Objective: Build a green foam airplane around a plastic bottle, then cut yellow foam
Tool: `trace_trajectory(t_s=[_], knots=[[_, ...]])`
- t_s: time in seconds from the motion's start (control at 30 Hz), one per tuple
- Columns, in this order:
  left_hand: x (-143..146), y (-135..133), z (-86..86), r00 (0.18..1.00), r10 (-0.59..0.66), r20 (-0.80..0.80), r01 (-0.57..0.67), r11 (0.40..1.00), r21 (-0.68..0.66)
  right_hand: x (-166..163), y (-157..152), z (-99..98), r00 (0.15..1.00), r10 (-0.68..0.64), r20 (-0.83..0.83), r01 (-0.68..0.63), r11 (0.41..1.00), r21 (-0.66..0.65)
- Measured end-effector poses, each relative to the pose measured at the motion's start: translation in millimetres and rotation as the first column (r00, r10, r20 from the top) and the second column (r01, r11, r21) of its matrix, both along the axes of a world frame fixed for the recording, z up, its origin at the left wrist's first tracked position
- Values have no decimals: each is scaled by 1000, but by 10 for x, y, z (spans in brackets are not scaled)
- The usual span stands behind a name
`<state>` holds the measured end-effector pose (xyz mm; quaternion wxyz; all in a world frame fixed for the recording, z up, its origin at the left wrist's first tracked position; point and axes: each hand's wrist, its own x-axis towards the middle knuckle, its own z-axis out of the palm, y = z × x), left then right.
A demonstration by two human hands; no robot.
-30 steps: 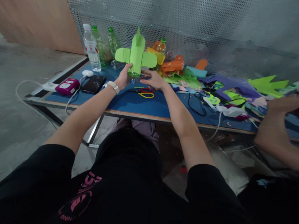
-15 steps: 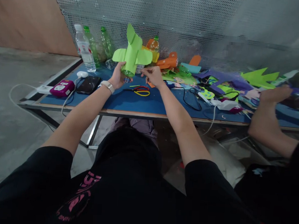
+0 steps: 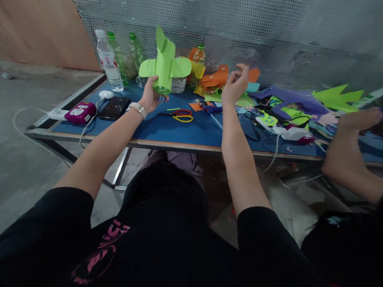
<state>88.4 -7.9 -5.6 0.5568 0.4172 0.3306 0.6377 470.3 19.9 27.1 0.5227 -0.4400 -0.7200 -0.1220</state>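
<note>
My left hand (image 3: 150, 98) is wrapped round the lower end of a plastic bottle covered in light green paper (image 3: 164, 65), with paper wings at its sides and a fin on top. It is held neck down above the table, its clear green shoulder showing below the paper. Off to the right, my right hand (image 3: 236, 85) is raised with its fingers curled in towards the thumb; whatever may be between them is too small to make out. Scissors with red and yellow handles (image 3: 183, 116) lie between my arms. Beyond my right wrist lies a blue glue gun (image 3: 210, 108).
A water bottle (image 3: 109, 61), green bottles (image 3: 137, 54), a phone (image 3: 114, 108) and a magenta power socket (image 3: 80, 112) stand left. Orange paper-covered bottles (image 3: 216, 77) and purple paper scraps (image 3: 284, 102) lie right. A co-worker's arm (image 3: 351, 150) reaches in there. Cables cross the table's front edge.
My right hand has moved away from the green paper-covered bottle, up and to the right. The bottle has shifted slightly left and is more upright in my left hand.
</note>
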Motion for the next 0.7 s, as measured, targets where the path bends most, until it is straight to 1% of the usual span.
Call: trace_trajectory(t_s=[0.07, 0.1, 0.13, 0.17, 0.2, 0.23, 0.3, 0.33, 0.37, 0.4, 0.47, 0.57, 0.63, 0.7], knots=[[18, -4, 14, 1000, -14, 14, 14, 1000, 5, -210, 68, -35, 998, -62, -29, 62, 998, 4], [27, -13, 24, 1000, -20, 17, 20, 1000, 3, -332, 94, -41, 998, -61, -10, 60, 998, -26], [32, -23, 32, 999, -24, 21, 24, 1000, -1, -453, 110, -44, 999, -32, 20, 34, 996, -80], [35, -32, 37, 999, -24, 28, 24, 1000, -5, -567, 114, -51, 999, 24, 49, -16, 987, -159], [34, -37, 38, 999, -18, 39, 19, 1000, -10, -672, 108, -66, 991, 112, 77, -88, 962, -260], [30, -38, 34, 999, -14, 52, 15, 1000, -12, -767, 93, -90, 969, 223, 105, -170, 914, -369], [20, -27, 16, 997, -2, 78, 2, 1000, -8, -933, 57, -169, 892, 429, 142, -292, 786, -544], [15, -17, 6, 996, 4, 85, -3, 1000, -3, -1010, 43, -219, 856, 495, 149, -326, 741, -587], [11, -6, -4, 996, 5, 87, -5, 1000, 3, -1086, 36, -271, 833, 532, 155, -350, 721, -598], [10, 5, -12, 996, 4, 86, -4, 1000, 6, -1162, 35, -323, 824, 544, 159, -365, 724, -585], [13, 22, -22, 997, -8, 83, 8, 1000, 7, -1314, 48, -421, 820, 539, 194, -361, 750, -554], [31, 23, -21, 995, -20, 95, 20, 1000, -2, -1531, 72, -537, 828, 489, 274, -290, 793, -536], [44, 6, -12, 996, -7, 92, 9, 1000, -15, -1652, 79, -586, 829, 468, 307, -251, 801, -543], [52, -20, 2, 997, 7, 75, -5, 1000, -28, -1740, 79, -604, 822, 468, 325, -228, 794, -564]])
